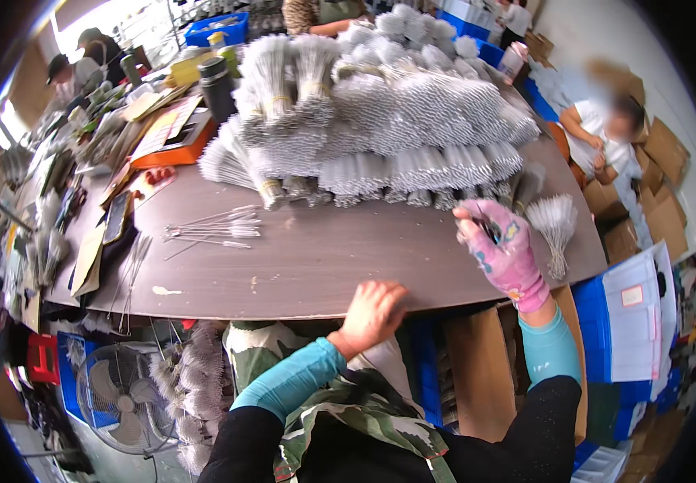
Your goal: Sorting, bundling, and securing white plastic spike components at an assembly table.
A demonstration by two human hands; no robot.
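We count one fan-shaped, white-bristled brush bundle (554,225) by the brown counter's (324,278) right edge. Our pink-gloved right hand (502,248) curls beside it, our bare left hand (373,314) at the near edge; we can't tell either grip's contents.

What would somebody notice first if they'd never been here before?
Probably the huge pile of bristly, silvery bundles heaped on the brown table. Next, maybe the bright pink glove near the pile's right end. The round fan at the picture's lower left might catch the eye too.
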